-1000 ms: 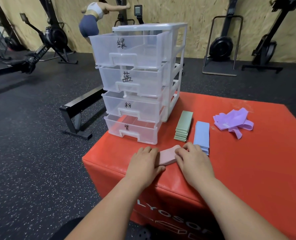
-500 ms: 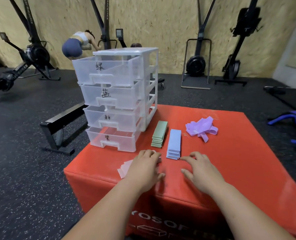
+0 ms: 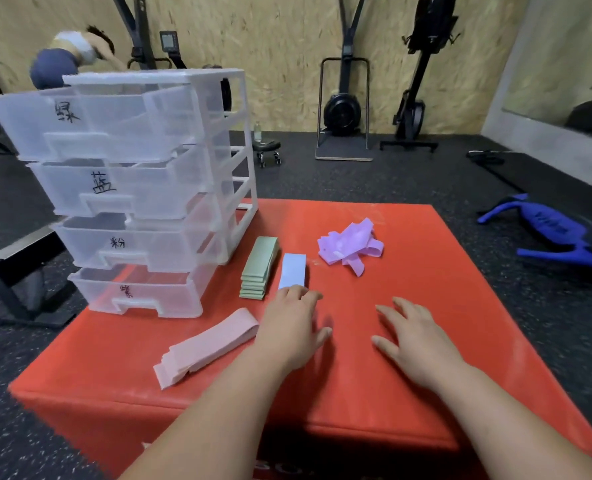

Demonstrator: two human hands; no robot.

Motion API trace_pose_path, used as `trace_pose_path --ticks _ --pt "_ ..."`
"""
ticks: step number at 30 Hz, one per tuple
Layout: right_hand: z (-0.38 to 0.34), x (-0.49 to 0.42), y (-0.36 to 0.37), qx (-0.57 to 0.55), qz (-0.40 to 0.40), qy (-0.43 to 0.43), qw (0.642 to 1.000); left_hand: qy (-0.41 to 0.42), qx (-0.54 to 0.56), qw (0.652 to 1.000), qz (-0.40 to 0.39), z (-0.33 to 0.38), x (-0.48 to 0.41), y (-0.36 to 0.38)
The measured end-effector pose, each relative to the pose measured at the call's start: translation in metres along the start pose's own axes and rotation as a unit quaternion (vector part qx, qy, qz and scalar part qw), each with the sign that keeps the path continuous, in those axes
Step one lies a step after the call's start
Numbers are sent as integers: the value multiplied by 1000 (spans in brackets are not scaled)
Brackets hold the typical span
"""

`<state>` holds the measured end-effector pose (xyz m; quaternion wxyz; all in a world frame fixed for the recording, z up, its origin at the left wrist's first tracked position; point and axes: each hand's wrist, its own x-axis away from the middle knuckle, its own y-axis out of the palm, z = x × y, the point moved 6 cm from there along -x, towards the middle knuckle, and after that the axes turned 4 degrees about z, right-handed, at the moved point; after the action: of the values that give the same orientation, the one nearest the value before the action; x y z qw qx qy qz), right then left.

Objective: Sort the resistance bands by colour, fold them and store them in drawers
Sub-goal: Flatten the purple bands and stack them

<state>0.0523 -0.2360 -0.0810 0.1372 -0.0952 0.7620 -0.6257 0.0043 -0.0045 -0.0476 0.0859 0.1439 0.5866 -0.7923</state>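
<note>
Between colours, by the look of it. Folded already and laid just right of the drawers [image 3: 131,188]: green stack [image 3: 259,268] nearest their side, blue stack [image 3: 292,271] just beyond it. In front of the drawers, slantwise, pink stack [image 3: 207,346], flattened but fanning apart at its near end. Farther right of the drawers, well apart from the stacks, purple heap [image 3: 348,245], loose, tangled, not yet folded. All four drawers pulled out, seemingly holding nothing, though hard to tell through the cloudy plastic.

Of the hands: left hand [image 3: 294,327] flat, fingers straight and close together, gripping nothing, tips at the near end of blue, just past pink's far end. Then right hand [image 3: 419,341], flat too, fingers spread, gripping nothing, low over the bare box [image 3: 443,271], farther right of the drawers again.

Next, most likely: reach forward and right to purple, tease one band out of the tangle without dragging the rest along, then smooth and fold it. Calls for both hands, and for care not to nudge blue on the way past. Storing in the drawers probably to follow.

Against a second ago: no more pressing on pink from both sides. Let go since, and left lying free, now beside the left hand rather than between the two. Half a second ago, left hand over pink's end; now off it. Right hand drawn farther from the drawers.
</note>
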Motion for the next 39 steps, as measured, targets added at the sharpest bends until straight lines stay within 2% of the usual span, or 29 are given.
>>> trace_pose_path --ticks 9,19,24,28,30,33,39 --pt "-40 -104 14 28 41 -72 996 16 10 998 57 -8 -46 29" --pt "-59 -161 47 11 7 -54 998 45 30 997 63 -19 -55 30" --pt "-48 -150 30 -14 87 -53 995 43 38 997 45 -21 -51 31" --pt "-28 -116 0 -67 179 -71 979 44 49 997 31 -18 -46 25" --pt "-17 -95 -15 -87 199 -69 974 45 56 997 21 -15 -42 22" --pt "-3 -66 -29 -127 160 -36 978 42 67 997 8 -8 -35 19" --pt "6 -14 -43 -165 55 -36 984 53 83 995 -30 17 -13 18"
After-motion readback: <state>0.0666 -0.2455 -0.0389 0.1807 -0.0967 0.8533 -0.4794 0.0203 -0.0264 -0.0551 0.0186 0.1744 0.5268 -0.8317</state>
